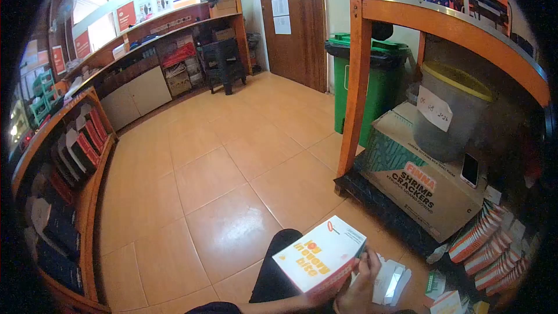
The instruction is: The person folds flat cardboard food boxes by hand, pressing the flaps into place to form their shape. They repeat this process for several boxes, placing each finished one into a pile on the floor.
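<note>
A bucket [444, 134] and a phone [469, 170] are borne by a carton [381, 166]. A bin [375, 90] is lined with plastic [386, 52]. Papers [281, 7] are fixed to a door [297, 55].

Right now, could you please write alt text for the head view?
The right hand holds a white box reading "joy in every bite" above orange tiles. At right, a phone lies on a carton under a table.

Orange tile flr [226, 163] has blk stool [222, 61] at back, grn bin [374, 78] nr wall [340, 9] &, seemingly, white card [383, 285] lower R.
</note>
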Demonstrator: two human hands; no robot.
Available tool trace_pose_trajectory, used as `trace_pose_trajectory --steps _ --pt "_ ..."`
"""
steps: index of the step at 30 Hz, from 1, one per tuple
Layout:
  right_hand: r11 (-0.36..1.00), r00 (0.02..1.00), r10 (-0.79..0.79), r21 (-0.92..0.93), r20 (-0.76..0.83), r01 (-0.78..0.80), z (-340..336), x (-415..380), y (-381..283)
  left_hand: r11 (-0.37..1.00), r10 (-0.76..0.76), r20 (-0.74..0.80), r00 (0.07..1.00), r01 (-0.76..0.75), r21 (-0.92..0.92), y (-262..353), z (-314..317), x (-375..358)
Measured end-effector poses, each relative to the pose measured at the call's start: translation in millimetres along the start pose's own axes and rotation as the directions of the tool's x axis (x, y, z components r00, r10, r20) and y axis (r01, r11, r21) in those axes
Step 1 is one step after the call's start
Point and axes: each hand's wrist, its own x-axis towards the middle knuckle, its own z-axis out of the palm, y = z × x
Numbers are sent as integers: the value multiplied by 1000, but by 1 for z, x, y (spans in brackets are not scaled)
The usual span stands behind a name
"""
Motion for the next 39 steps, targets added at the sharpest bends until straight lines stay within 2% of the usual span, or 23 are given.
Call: trace_pose_trajectory --steps 2,4,9,11,15,16,17,19,20,23,24,28,31,34,37,39 --pt "900 997 71 430 22 -73 5 9 52 999 7 17 1000 -6 -33 3 2 -3" --pt "822 992 125 560 9 -109 6 11 53 997 16 45 999 -12 -80 6 3 -5" --pt "961 960 202 230 -194 -156 -23 -12 -11 931 2 247 969 88 -354 -5 -11 7" --pt "962 927 222 223 -302 -158 -28 -13 -8 892 10 321 947 137 -431 -11 -17 13" --pt "969 891 244 129 -384 -210 -24 -16 -16 838 23 388 921 195 -511 -12 -21 14" --pt "992 926 127 63 -355 -111 -25 -16 -17 827 23 388 921 200 -525 -10 -20 12" --pt "993 920 15 -104 -391 -61 -24 -15 -20 820 29 387 921 199 -536 -9 -20 7" --pt "903 889 -215 -430 -403 24 -20 -8 -38 800 31 383 923 206 -564 -5 -20 0" --pt "835 867 -357 -535 -349 129 -20 0 -53 789 37 387 922 211 -577 -4 -20 -2" --pt "847 896 -313 -520 -315 112 -20 1 -69 762 30 379 925 224 -607 -2 -22 -8" --pt "885 906 -256 -458 -337 80 -18 -1 -67 755 28 381 924 230 -614 -1 -21 -8" --pt "847 917 -331 -498 -223 185 -15 1 -72 728 8 390 921 263 -634 0 -19 -8" --pt "785 879 -432 -565 -204 254 -19 3 -59 713 1 399 917 279 -644 0 -18 -8" --pt "868 843 -380 -462 -382 182 -13 4 -63 703 7 414 910 289 -650 1 -19 -8" --pt "789 848 -472 -544 -240 285 -25 -2 -55 694 19 427 904 296 -657 2 -22 -10" --pt "728 850 -519 -568 -90 384 -38 -4 -28 686 24 435 900 301 -662 3 -24 -13"
